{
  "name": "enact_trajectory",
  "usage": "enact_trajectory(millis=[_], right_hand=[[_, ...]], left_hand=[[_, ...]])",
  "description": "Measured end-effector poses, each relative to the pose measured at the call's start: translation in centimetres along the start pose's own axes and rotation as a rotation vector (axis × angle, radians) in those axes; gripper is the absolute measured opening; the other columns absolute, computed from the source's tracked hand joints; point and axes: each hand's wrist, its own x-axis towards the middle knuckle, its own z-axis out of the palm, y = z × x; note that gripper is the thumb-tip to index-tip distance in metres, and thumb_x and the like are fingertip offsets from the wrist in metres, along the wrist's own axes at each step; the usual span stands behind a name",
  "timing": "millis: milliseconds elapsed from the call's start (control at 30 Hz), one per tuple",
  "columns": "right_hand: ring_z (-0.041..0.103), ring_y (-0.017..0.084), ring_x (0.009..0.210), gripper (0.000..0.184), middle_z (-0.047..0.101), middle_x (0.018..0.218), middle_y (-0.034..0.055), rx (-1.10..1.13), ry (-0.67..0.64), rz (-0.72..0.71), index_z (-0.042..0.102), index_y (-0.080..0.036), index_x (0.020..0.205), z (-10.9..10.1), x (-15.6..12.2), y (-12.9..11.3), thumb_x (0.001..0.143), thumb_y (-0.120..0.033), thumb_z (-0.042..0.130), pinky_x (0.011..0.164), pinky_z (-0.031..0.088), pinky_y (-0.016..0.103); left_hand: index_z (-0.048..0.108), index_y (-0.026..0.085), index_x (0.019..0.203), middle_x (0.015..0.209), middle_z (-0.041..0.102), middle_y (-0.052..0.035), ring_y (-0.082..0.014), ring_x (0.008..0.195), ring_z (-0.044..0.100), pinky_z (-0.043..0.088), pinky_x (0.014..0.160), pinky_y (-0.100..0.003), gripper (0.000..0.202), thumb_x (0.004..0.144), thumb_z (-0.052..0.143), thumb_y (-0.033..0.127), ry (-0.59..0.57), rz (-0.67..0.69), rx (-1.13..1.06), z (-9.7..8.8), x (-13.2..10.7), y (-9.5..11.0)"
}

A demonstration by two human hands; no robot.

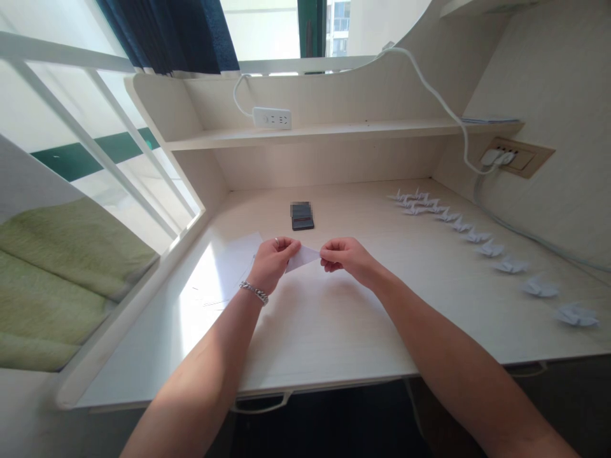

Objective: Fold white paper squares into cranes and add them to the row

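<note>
- The folded piece of paper (304,257) is between the two hands, over the middle of the worktop (329,343), well in from its front edge; whether it touches the surface is not clear.
- It should handle as something very light and thin, springy along its folds, and easily creased or torn by a hard pull.
- The best holds look to be its broad folded end and its narrow tip, taken lightly.
- The left hand (275,256) pinches the broad end, thumb on top, the other fingers curled beneath.
- The right hand (347,257) pinches the pointed tip between thumb and forefinger, its remaining fingers curled in.
- Both forearms reach in over the worktop's front edge and converge, the hands facing each other just apart.
- Loose paper sheets (233,264) lie beside the left hand, toward the worktop's left edge.
- Folded paper cranes (510,265) line the right side, from near the back right corner toward the front right corner.
</note>
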Motion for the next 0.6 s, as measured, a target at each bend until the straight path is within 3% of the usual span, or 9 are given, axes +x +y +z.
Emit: enact_trajectory(millis=[233, 600], right_hand=[[0.060, 0.012, 0.059, 0.016, 0.066, 0.070, 0.0030, -0.027, 0.044, 0.012, 0.064, -0.016, 0.071, -0.5, -0.1, -0.2, 0.073, -0.031, 0.068, 0.059, 0.047, 0.025], [0.059, 0.013, 0.060, 0.017, 0.064, 0.066, 0.0022, -0.148, -0.015, -0.083, 0.067, -0.015, 0.075, 0.2, 0.0, 0.7, 0.073, -0.032, 0.067, 0.061, 0.047, 0.028]], left_hand=[[0.064, 0.013, 0.070, 0.058, 0.055, 0.0009, -0.0088, 0.052, 0.043, 0.030, 0.048, -0.024, 0.034, 0.061, 0.078, 0.043, 0.041, 0.028, 0.024, 0.0, -0.1, 0.1], [0.068, 0.014, 0.069, 0.062, 0.062, -0.0019, -0.0112, 0.055, 0.049, 0.035, 0.052, -0.025, 0.029, 0.066, 0.075, 0.042, -0.016, 0.089, 0.167, 0.9, -0.8, 0.2]])
